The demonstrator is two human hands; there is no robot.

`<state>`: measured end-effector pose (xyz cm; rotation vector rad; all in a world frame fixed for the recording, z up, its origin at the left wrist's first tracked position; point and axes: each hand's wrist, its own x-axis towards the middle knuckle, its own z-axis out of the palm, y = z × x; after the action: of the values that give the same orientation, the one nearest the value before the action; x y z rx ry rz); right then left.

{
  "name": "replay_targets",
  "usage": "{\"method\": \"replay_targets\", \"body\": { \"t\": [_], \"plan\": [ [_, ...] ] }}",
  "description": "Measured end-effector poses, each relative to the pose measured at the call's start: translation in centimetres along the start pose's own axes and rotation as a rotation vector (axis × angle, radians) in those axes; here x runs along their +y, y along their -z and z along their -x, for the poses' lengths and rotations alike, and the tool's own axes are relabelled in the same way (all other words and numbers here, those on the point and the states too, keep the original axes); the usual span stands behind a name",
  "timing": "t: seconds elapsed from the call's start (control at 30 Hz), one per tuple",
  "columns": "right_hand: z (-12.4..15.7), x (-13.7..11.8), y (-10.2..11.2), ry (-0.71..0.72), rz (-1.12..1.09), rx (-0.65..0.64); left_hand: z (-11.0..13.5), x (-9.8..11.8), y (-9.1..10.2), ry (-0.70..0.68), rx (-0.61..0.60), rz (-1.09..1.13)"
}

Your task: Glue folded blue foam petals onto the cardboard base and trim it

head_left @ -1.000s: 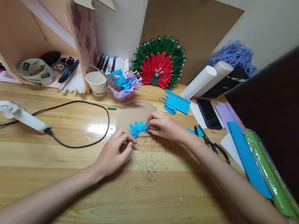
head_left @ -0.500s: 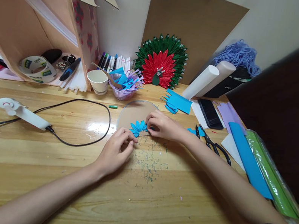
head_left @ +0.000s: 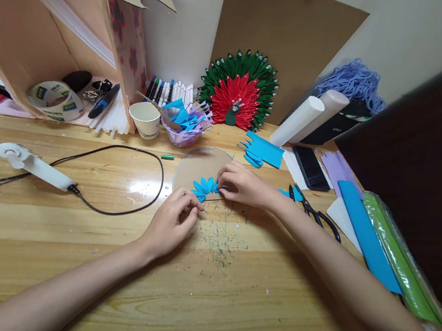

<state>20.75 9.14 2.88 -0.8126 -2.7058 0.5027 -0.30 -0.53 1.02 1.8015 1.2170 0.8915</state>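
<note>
A round piece of cardboard (head_left: 198, 164) with a blue outline lies on the table, and folded blue paper petals (head_left: 205, 187) fan out along its near edge. My right hand (head_left: 243, 185) is closed at the right end of the fan, thumb and fingertips pinching a blue petal that the fingers partly cover. At the near left edge of the cardboard is my left hand (head_left: 173, 221), fingers curled over the edge by the leftmost petals. Its thumb is beside the edge.
Left stands a white hot glue gun (head_left: 40, 168) with a looped cord. Behind are a paper cup (head_left: 144, 120), a bowl of paper scraps (head_left: 181, 133) and a red-green peacock craft (head_left: 239, 92). Cut blue paper (head_left: 264, 151), a phone (head_left: 311, 168) and black scissors (head_left: 317, 212) lie right.
My right hand has shifted very slightly to the right while pinching at the petals. My left hand keeps its place, and the cardboard and petals look unmoved.
</note>
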Motion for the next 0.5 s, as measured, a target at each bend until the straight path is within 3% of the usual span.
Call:
{"method": "replay_targets", "body": {
  "t": [0.5],
  "plan": [
    [-0.05,0.18,-0.12,0.026,-0.009,-0.007,-0.02,0.02,0.02,0.003,-0.001,0.008]
  ]
}}
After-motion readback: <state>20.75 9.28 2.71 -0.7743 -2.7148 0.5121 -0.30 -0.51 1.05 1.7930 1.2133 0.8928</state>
